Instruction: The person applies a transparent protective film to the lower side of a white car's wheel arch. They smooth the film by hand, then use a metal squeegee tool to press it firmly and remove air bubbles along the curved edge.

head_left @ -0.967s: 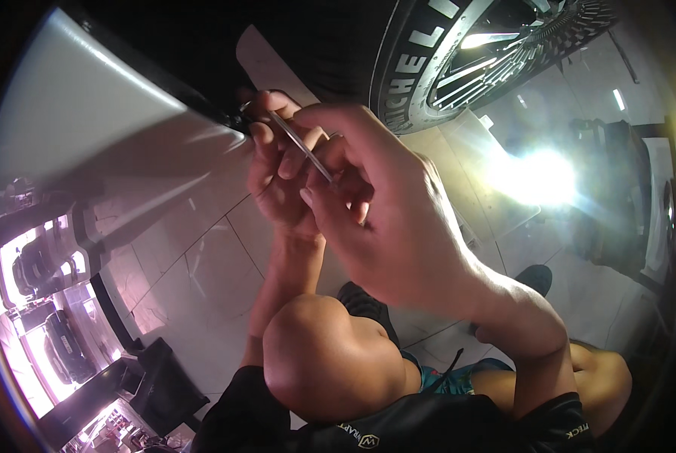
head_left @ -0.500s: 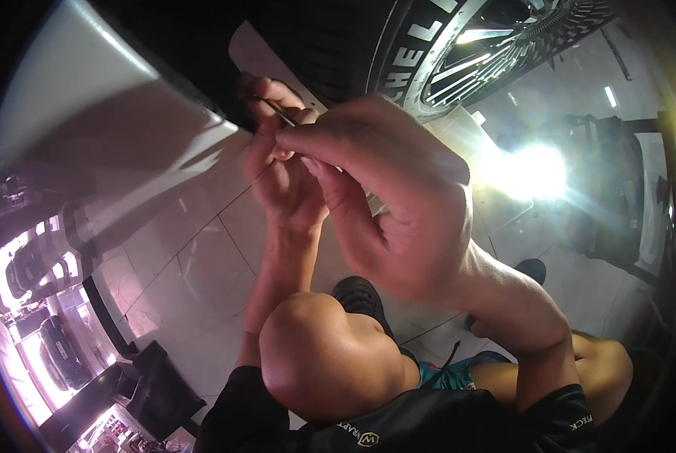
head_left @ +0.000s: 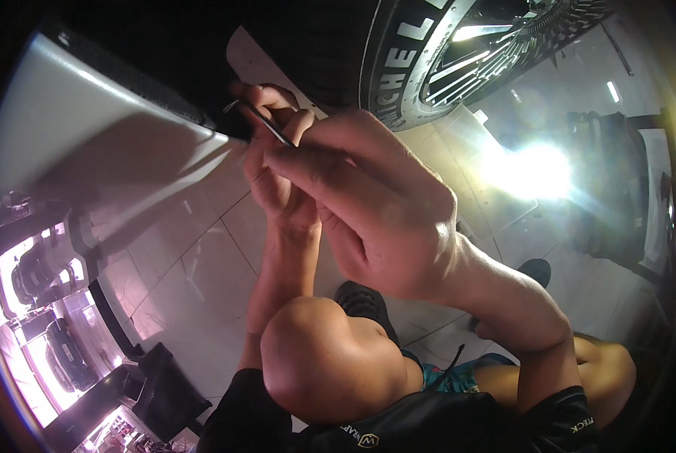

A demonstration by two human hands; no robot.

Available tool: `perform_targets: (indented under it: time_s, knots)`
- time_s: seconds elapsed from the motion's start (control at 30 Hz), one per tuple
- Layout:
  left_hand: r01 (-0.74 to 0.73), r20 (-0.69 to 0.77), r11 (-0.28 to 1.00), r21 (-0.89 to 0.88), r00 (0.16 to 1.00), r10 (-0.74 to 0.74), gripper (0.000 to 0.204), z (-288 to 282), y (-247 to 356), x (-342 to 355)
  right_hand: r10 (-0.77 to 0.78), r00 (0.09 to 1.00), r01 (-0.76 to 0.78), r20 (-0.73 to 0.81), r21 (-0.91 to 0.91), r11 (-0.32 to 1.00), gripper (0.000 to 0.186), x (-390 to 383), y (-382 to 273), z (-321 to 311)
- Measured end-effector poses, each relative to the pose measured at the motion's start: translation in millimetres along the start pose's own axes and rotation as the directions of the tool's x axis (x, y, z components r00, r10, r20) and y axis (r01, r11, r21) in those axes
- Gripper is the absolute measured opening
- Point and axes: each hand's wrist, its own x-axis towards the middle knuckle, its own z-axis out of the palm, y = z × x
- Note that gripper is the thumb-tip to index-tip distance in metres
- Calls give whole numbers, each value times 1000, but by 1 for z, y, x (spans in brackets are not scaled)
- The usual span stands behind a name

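Note:
My right hand [head_left: 383, 204] is closed around a thin metal tool [head_left: 280, 133] with a fine, bent tip that points up and left, toward the dark wheel arch. Just behind it, my left hand [head_left: 270, 177] is raised with its fingers curled by the tool's tip. Whatever those left fingers may grip is hidden. Both hands are beside the rear edge of a glossy white car body panel [head_left: 119, 113]. Beyond my left fingertips stands a pale, flat strip [head_left: 259, 60] against the tire [head_left: 387, 72].
A spoked wheel rim [head_left: 478, 53] is at the upper right. Beneath it, a bright work lamp [head_left: 538, 172] shines on the tiled floor [head_left: 191, 264]. My bent knee [head_left: 315, 347] is close under my forearms. A black bin-like object [head_left: 168, 385] stands at the lower left.
My right hand has shifted slightly left and down, its fingers folding more tightly. More of the thin tool and its tip now shows. My left hand stays nearly in place.

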Motion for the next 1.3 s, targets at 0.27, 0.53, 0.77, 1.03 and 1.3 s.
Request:
perform_targets:
  time_s: [0.27,0.53,0.77,1.03,1.3]
  knots:
    - [5,38,998,58,999,-7,53,-1,1,-1,12,1000,-12,-1,-21,1000,37,-1,3,0]
    - [-9,15,1000,17,1000,9,51,5,-1,-4,5,1000,-5,-3,20,1000,40,-5,7,1]
    - [36,70,999,30,997,-38,44,2,1,0,-130,991,131,-34,38,991,39,-5,18,7]
    - [-54,-49,997,58,997,56,37,14,-8,0,-163,985,166,-61,43,985,35,-15,26,14]
    - [-40,-20,981,187,999,44,28,15,-6,1,11,1000,-11,-8,65,998,37,-25,20,11]
